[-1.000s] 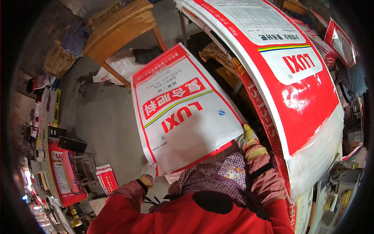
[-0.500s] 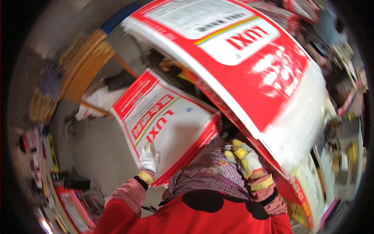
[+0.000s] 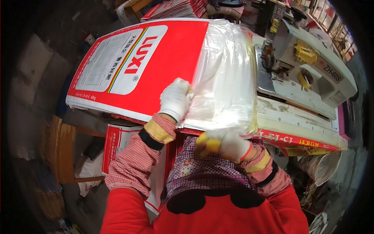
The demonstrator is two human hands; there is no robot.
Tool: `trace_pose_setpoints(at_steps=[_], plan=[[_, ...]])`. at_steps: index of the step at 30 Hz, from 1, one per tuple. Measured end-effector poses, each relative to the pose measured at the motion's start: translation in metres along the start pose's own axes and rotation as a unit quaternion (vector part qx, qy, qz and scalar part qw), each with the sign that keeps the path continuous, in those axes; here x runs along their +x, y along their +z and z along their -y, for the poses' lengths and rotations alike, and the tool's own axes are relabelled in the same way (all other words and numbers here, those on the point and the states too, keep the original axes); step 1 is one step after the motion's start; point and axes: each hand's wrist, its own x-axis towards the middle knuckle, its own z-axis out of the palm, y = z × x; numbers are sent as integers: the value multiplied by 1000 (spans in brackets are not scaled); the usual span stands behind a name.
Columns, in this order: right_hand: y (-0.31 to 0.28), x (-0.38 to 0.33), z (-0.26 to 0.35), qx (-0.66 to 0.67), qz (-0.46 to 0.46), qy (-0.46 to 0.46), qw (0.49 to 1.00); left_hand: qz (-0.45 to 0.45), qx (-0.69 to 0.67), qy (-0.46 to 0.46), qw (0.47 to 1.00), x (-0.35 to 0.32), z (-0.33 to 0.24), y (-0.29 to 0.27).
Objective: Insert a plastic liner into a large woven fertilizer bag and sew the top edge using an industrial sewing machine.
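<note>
A stack of red-and-white printed woven sacks (image 3: 183, 43) lies before me, with clear plastic liners (image 3: 226, 78) sticking out at the right end. My left hand (image 3: 175, 99), in a white glove, is closed on the top sack near its front edge, where the red print meets the clear plastic. By the stack's front edge is my right hand (image 3: 230, 145), in a white glove with yellow fingers. Its fingers bend inward but are blurred, so their grip is unclear. Below my left forearm, another printed sack (image 3: 117, 142) hangs low beside my lap, partly hidden.
To the right stands a pale sewing machine (image 3: 311, 62) on a worktable with a red printed front edge (image 3: 288, 138). A wooden stool (image 3: 64, 152) is at the lower left. More sacks (image 3: 175, 8) are piled at the back, near a seated person (image 3: 228, 9).
My view has turned, bringing the sewing machine into sight. My left hand has left the lower sack and moved up onto the stack. The right hand has shifted along the stack's front edge.
</note>
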Motion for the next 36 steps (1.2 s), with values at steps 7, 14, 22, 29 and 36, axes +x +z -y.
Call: trace_pose_setpoints(at_steps=[7,14,22,29,36], plan=[[-72,50,28,231,-440,-50,867,85,-126,-36,988,12,1,-17],[-81,71,26,246,-461,-86,848,10,-54,-2,998,9,6,9],[-71,102,42,-303,-298,116,898,61,-362,-65,928,15,28,-5],[-40,125,48,-370,-309,28,876,145,-524,-153,825,19,11,-41],[-66,96,49,-492,-297,257,777,-26,-692,3,722,47,66,-65]])
